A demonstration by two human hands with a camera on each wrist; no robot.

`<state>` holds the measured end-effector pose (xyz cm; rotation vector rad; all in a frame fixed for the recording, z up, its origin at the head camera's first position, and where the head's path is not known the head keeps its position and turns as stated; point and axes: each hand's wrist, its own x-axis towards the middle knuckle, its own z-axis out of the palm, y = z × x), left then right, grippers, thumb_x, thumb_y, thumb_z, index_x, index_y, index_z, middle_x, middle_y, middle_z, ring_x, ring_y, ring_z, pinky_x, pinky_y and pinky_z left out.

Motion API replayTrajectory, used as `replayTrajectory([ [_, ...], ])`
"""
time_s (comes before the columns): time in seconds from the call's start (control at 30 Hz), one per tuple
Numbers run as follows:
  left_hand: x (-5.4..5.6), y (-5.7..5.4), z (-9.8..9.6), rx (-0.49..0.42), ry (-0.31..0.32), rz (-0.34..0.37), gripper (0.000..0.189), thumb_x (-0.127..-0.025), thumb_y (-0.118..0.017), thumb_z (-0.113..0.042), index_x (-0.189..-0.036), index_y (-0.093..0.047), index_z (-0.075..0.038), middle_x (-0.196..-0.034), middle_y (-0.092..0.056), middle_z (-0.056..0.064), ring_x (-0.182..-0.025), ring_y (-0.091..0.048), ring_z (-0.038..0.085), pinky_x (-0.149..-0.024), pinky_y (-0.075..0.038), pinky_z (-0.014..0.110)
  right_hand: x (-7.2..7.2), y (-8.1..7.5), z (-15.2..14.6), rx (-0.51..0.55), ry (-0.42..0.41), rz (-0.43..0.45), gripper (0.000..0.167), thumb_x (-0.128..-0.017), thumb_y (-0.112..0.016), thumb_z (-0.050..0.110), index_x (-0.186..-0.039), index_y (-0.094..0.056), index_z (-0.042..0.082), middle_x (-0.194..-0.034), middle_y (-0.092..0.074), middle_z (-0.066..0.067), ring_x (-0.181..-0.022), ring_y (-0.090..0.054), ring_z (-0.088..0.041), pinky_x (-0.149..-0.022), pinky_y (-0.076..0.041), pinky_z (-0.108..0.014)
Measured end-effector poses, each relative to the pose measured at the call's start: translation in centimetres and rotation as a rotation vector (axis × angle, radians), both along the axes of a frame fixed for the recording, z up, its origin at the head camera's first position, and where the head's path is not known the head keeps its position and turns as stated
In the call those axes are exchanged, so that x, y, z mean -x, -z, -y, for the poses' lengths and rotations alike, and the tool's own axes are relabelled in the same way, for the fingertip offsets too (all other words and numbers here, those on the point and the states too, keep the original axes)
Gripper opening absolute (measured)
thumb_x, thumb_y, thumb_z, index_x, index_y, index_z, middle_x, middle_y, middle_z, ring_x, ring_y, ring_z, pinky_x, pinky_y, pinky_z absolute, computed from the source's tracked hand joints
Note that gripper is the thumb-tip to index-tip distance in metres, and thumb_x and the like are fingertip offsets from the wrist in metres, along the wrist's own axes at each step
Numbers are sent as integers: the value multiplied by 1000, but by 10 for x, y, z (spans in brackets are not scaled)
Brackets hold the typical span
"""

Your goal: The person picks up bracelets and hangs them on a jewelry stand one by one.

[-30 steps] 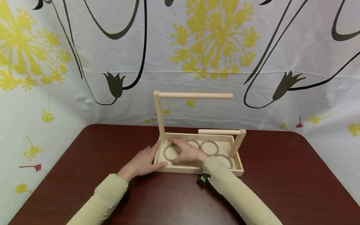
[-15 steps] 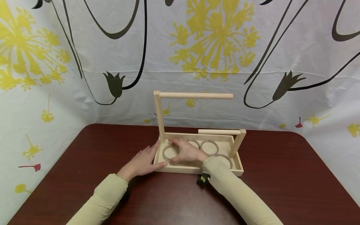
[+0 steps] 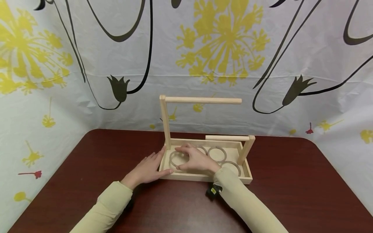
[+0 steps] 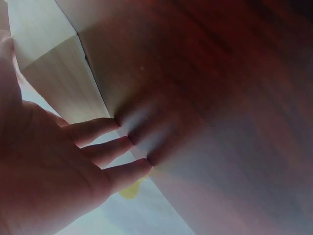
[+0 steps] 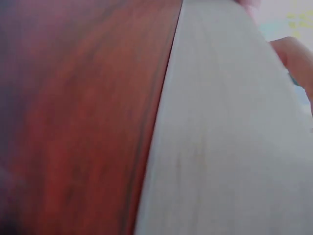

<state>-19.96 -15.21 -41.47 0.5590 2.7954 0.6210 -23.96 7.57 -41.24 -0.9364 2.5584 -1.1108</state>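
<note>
A pale wooden tray [image 3: 186, 176] stands on the table, with several greyish rings lying in it. My left hand [image 3: 145, 168] rests against the tray's left end, its fingers straight and its thumb over the front corner. In the left wrist view, the fingers of the left hand [image 4: 63, 166] reach along the tray's outer wall [image 4: 63, 78]. My right hand [image 3: 198, 159] reaches into the tray and holds the leftmost ring [image 3: 172, 163] between thumb and fingers. That ring's right side is partly hidden by the hand. Other rings are a middle ring [image 3: 225, 154] and a right-hand ring [image 3: 239, 170].
From the tray's left end rises a tall post with a long dowel [image 3: 204, 100]. A shorter post [image 3: 246, 150] at the right end carries a low dowel [image 3: 227, 138]. Behind the dark red table [image 3: 291, 181] hangs a patterned cloth [image 3: 186, 77].
The leftmost ring has shifted slightly within the tray under my right hand. The right wrist has moved a little right and toward me. My left hand stays in place.
</note>
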Motion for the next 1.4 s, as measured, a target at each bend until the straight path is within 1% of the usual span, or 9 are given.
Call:
replayTrajectory([
  [0.07, 0, 0, 0, 2, -1, -1, 96, -91, -52, -62, -156, -6, -9, -154, -28, 18, -139, -24, 44, -106, -23, 60, -3, -3, -3, 24, 6, 12, 76, -73, -79, 25, -140, -51, 4, -126, -50, -8, -106, -52, -25, -87, -45, -38],
  [0.2, 1, 0, -1, 3, -7, 2, 97, -90, -53, -63, -156, -6, -9, -153, -28, 19, -139, -24, 44, -106, -23, 60, -8, -9, -7, 60, 22, -4, 74, -74, -80, 26, -140, -52, 6, -127, -51, -9, -106, -53, -27, -88, -45, -40],
  [0.33, 2, 0, -1, 3, -2, 7, 98, -90, -52, -64, -156, -6, -9, -153, -28, 19, -139, -24, 44, -106, -23, 60, -11, -15, -10, 95, 28, -20, 73, -75, -81, 28, -140, -53, 10, -122, -52, -10, -106, -53, -30, -85, -44, -40],
  [0.5, 2, 0, -2, 7, 1, 4, 97, -91, -53, -63, -156, -6, -8, -154, -28, 18, -138, -24, 44, -106, -23, 61, -14, -20, -14, 148, 18, -30, 71, -76, -81, 26, -140, -53, 10, -116, -49, -4, -106, -50, -32, -84, -43, -40],
  [0.57, 3, 0, -1, 9, 2, 2, 97, -91, -53, -62, -156, -7, -8, -154, -28, 18, -138, -24, 44, -106, -23, 61, -16, -22, -15, 162, 21, -33, 71, -76, -81, 26, -140, -53, 10, -115, -48, -1, -105, -50, -28, -84, -43, -41],
  [0.73, 3, 0, -1, 13, 7, -10, 97, -91, -53, -63, -156, -7, -7, -153, -28, 18, -138, -25, 45, -106, -24, 60, -22, -27, -18, 188, 25, -46, 71, -76, -81, 25, -141, -52, 13, -120, -48, -2, -105, -48, -19, -87, -44, -46],
  [1.0, 1, 0, 1, 5, 4, -25, 97, -91, -54, -61, -155, -9, -5, -153, -29, 20, -136, -27, 47, -104, -25, 61, -32, -39, -19, 217, 4, -90, 71, -76, -82, 22, -140, -52, 15, -123, -48, -1, -105, -48, -18, -89, -44, -49],
  [1.23, 2, 3, 1, 5, 8, -39, 97, -91, -54, -61, -155, -8, -5, -153, -30, 20, -136, -28, 46, -104, -26, 61, -39, -50, -22, 205, -9, -140, 70, -75, -82, 22, -139, -54, 18, -123, -49, 1, -106, -49, -15, -89, -44, -40],
  [1.4, 2, 3, -1, 4, 12, -42, 97, -91, -54, -61, -155, -8, -4, -152, -30, 20, -136, -28, 47, -104, -26, 61, -45, -60, -25, 227, -32, -178, 69, -73, -82, 19, -136, -55, 16, -124, -49, -1, -108, -49, -16, -90, -44, -41],
])
